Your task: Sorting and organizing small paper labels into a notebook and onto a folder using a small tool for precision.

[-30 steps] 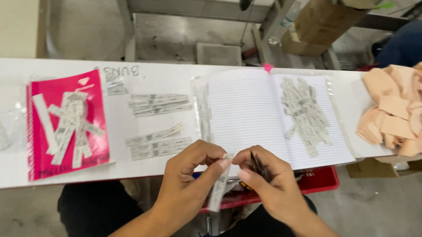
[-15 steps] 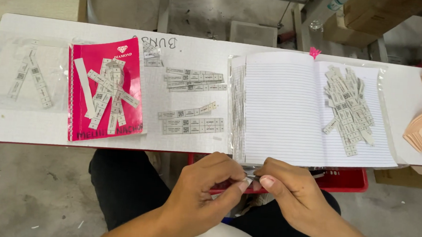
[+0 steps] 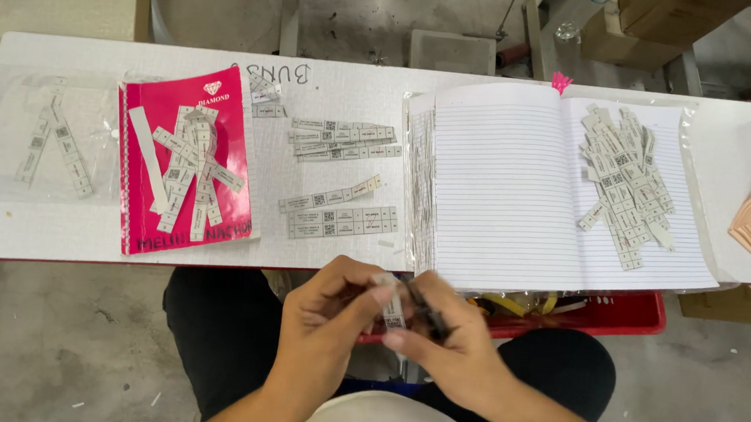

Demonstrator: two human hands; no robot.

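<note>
Below the white surface (image 3: pixel 4 229) edge, the left hand (image 3: pixel 324 322) and right hand (image 3: pixel 454 349) pinch one narrow white label strip (image 3: pixel 393 309) between their fingers. Beyond lie loose label strips (image 3: pixel 340 220), a pink booklet (image 3: pixel 227 121), an open lined notebook (image 3: pixel 500 193), and cardboard boxes (image 3: pixel 662 24) farthest.

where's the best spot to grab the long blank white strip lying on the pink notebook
Probably its lower end, coming from the near table edge. The white strip lies flat and slanted on the pink notebook; its lower end sits close to the heap of printed labels, but the upper end lies farther away, so pinch its long edges.
</note>
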